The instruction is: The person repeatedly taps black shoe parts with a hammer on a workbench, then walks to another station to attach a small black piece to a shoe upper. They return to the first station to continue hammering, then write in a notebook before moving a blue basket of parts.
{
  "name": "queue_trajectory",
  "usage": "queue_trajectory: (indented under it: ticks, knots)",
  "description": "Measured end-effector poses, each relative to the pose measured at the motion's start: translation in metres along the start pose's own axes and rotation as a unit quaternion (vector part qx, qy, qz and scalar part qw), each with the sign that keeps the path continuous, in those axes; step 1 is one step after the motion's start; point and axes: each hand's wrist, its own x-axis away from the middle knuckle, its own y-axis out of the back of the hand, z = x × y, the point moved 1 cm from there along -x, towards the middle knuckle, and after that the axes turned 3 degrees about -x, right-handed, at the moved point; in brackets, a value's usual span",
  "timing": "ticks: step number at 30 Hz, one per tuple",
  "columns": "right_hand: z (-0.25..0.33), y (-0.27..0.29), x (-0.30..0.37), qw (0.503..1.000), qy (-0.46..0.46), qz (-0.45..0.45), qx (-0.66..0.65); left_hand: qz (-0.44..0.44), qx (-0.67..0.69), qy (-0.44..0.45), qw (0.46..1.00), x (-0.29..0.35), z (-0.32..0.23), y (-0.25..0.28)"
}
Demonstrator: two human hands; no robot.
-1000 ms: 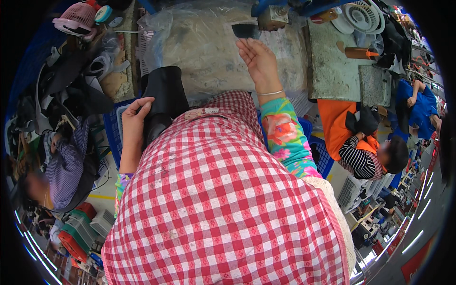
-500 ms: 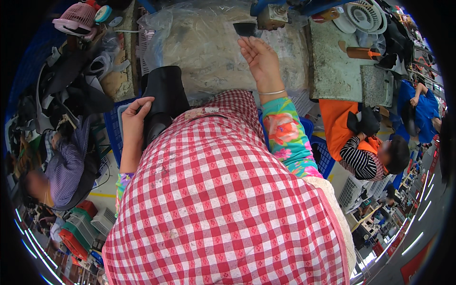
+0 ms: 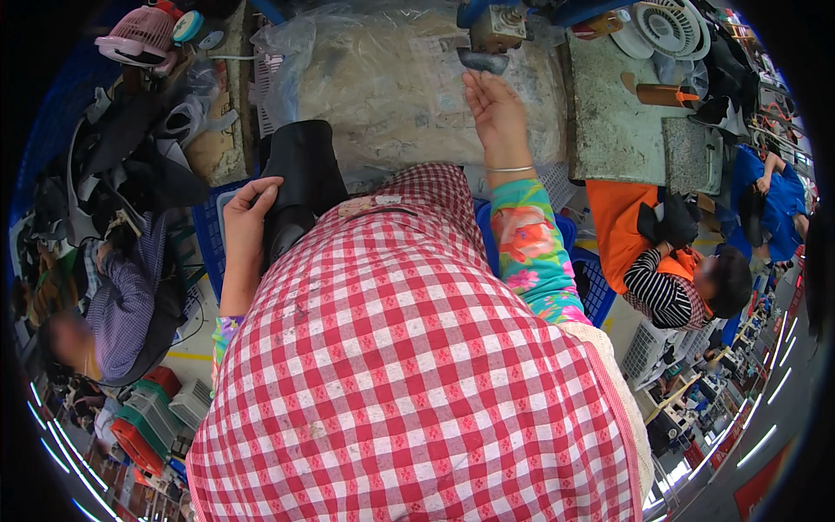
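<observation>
My left hand [image 3: 249, 213] pinches the edge of a black boot upper [image 3: 304, 161] between thumb and fingers. The upper lies at the left, against the red-and-white checked apron [image 3: 374, 348], and the apron hides some of its lower part. Out ahead, my right hand [image 3: 498, 113] is closed on the edge of a small dark curved piece [image 3: 484, 61], its far side showing a lighter sheen. That piece is right beneath a metal block [image 3: 497, 26] on the blue machine frame; whether they touch I cannot tell.
Clear plastic covers the work surface [image 3: 383, 96]. Black scraps [image 3: 122, 148] are heaped at the left near a pink fan [image 3: 139, 35]. To the right, a worn bench [image 3: 609, 104] bears an orange-handled tool [image 3: 665, 96]. Blue baskets [image 3: 596, 287] stand below. Co-workers sit on both sides.
My right hand has moved to the right with the small dark piece, bringing it under the metal block and tilting it. My left hand and the boot upper look unmoved.
</observation>
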Motion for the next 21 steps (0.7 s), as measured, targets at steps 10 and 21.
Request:
queue_trajectory:
  ticks: [10,21]
  knots:
    - [0.003,-0.012,0.002,1.000,-0.002,0.025,0.015,-0.007,-0.007,-0.006,1.000,0.003,0.001,0.001]
    - [0.001,-0.030,0.005,0.998,-0.008,0.057,0.008,-0.011,0.016,0.011,1.000,0.006,0.004,0.001]
